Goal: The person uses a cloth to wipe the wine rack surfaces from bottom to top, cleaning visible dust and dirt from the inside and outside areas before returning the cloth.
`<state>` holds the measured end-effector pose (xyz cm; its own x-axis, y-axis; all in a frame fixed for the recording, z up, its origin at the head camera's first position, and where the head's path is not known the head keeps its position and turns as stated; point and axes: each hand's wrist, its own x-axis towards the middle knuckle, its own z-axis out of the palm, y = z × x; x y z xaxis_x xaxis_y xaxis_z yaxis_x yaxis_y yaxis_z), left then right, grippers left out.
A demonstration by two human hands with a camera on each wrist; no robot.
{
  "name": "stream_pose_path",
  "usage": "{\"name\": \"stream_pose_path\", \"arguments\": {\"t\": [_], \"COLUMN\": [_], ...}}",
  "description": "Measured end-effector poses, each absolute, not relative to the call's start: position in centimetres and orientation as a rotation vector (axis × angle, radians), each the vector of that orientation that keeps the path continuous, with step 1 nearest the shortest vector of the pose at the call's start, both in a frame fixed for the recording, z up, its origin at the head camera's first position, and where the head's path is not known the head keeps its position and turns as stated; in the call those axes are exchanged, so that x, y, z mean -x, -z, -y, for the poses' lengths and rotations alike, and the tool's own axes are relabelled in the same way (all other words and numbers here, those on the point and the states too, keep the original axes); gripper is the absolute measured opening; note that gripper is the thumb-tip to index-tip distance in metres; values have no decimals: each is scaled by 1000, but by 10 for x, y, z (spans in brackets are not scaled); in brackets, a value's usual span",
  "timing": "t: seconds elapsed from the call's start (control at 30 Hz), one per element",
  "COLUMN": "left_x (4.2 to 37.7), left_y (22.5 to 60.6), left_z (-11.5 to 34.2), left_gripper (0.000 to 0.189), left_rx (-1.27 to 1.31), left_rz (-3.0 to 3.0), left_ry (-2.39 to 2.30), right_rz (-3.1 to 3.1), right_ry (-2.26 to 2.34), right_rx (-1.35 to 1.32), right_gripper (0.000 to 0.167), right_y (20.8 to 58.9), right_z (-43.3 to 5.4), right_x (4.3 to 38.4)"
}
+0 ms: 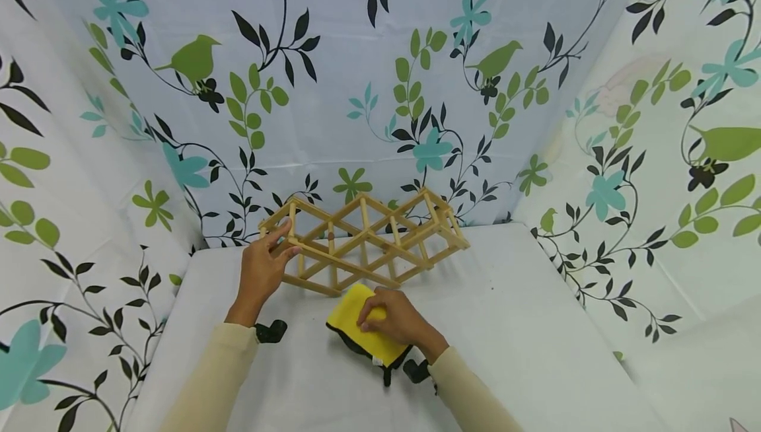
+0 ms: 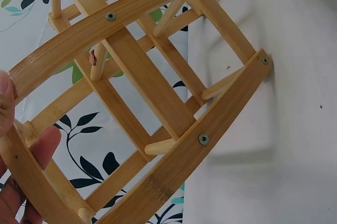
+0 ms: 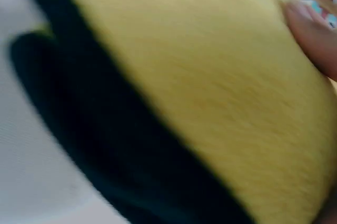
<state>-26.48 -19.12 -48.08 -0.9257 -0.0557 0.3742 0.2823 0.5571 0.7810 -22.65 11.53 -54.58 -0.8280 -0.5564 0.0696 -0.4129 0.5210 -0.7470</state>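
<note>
We saw a wooden lattice rack (image 1: 364, 236) in the middle of the head view, stretched slantwise from centre left towards the right, near the back of a white table (image 1: 511, 306). The left hand (image 1: 261, 273) gripped its left end, thumb and fingers around the slats; in the left wrist view we saw fingertips at the left edge, wrapped about the wood.

At lower centre, just in front of the rack, the right hand (image 1: 395, 316) pinched a yellow cloth (image 1: 349, 314) with curled fingers. We could not tell whether cloth and rack touched. The cloth carried a dark border, seen as a broad diagonal band in the right wrist view, and a small white label (image 1: 377, 361) at its lower edge.

In the left wrist view we made out screw heads (image 2: 204, 139) on the slats, round dowels between them, and a reddish-brown mark on one dowel, left of centre.

Beige sleeves (image 1: 208, 372) entered from the bottom of the head view, with a black piece beside each wrist. Behind the table we saw a fabric backdrop (image 1: 357, 135) printed with leaves, flowers and green birds.
</note>
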Motion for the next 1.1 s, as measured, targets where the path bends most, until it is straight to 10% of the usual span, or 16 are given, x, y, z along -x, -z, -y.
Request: {"name": "stream_pose_path", "arguments": {"t": [0.43, 0.77, 1.1], "left_x": [265, 266, 266], "left_y": [481, 479, 482], "left_z": [192, 189, 190], "left_gripper": [64, 63, 63], "left_rx": [185, 194, 170], "left_rz": [2435, 2426, 2427], "left_ry": [1335, 1356, 1352], "right_rz": [-3204, -3405, -3350], "right_ry": [1330, 891, 1342], "right_rx": [970, 287, 807], "right_gripper": [47, 37, 41], "right_y": [480, 505, 485], "right_z": [-114, -143, -122], "right_x": [245, 241, 250]}}
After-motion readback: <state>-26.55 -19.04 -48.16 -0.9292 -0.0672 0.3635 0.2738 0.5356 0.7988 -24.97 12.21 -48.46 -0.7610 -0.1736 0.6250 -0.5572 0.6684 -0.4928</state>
